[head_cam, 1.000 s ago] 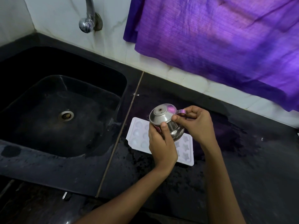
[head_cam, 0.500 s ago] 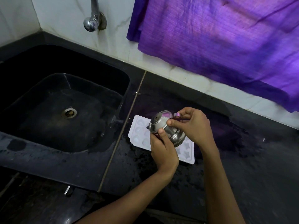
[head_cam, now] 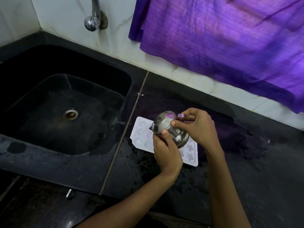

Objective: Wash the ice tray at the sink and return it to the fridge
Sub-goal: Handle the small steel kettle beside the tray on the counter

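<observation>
Your ice tray [head_cam: 189,155] is white plastic w/ heart & star molds, flat on the wet black counter [head_cam: 246,162] right of the sink [head_cam: 65,112]. Your left hand [head_cam: 166,152] & right hand [head_cam: 197,127] both clamp a tilted steel pot [head_cam: 171,129] above it. Purple cloth [head_cam: 222,38] hangs behind.

Kettle [head_cam: 171,129]: polished metal, mirror-bright, lid and body reflecting purple. Ice tray [head_cam: 141,134]: white plastic, smooth, faint sheen in the moulded cups. Counter [head_cam: 246,162]: black stone, polished, speckled, wet in patches. Sink [head_cam: 49,120]: black, smooth, dull sheen on the basin walls; drain ring [head_cam: 70,114] of tarnished metal. Tap [head_cam: 93,18]: chromed metal, glossy. Wall [head_cam: 65,22]: white marble-look tile, smooth, grey veining. Curtain [head_cam: 222,38]: purple woven cloth, matt, visible thread texture, creased.
</observation>
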{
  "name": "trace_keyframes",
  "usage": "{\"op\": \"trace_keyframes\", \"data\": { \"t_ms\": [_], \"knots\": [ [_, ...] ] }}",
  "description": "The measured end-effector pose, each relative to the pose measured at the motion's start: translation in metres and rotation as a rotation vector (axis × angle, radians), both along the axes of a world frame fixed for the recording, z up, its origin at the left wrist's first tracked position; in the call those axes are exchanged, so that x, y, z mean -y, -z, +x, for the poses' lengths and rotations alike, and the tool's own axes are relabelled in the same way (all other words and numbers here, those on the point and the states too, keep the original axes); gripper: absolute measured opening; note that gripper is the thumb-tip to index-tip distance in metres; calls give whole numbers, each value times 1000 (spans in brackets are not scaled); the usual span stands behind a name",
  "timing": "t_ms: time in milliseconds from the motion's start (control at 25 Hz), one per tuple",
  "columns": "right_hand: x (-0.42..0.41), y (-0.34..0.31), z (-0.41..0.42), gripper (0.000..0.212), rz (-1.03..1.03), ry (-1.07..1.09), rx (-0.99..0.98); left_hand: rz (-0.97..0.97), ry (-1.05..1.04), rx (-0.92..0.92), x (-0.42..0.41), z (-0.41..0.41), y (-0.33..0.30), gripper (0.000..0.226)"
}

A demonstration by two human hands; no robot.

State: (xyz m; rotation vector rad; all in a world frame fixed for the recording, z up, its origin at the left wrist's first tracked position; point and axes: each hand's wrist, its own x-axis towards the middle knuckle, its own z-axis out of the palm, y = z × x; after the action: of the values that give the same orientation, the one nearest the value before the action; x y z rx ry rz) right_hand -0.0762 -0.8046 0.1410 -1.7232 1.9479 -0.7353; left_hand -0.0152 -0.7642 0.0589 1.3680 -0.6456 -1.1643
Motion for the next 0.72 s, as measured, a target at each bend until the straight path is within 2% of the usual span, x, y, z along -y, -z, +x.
{"op": "trace_keyframes", "data": {
  "t_ms": [120,200,280,400,600,720],
  "knots": [
    [-3,1,-1,32,6,5,62,-23,-13,22,-1,0,-1,55],
    [-6,3,-2,33,19,21,140,-43,-26,58,-1,1,-2,54],
    [-10,4,-4,42,21,34,235,-78,-37,85,-3,1,-3,54],
    [-16,7,-6,50,-3,36,338,-107,-51,111,-7,-1,-6,66],
    [-20,2,-7,52,19,-20,279,-78,-86,61,-19,-8,-7,73],
    [-22,1,-4,51,44,-34,206,-3,-99,24,-22,-11,-4,68]
  ]
}}
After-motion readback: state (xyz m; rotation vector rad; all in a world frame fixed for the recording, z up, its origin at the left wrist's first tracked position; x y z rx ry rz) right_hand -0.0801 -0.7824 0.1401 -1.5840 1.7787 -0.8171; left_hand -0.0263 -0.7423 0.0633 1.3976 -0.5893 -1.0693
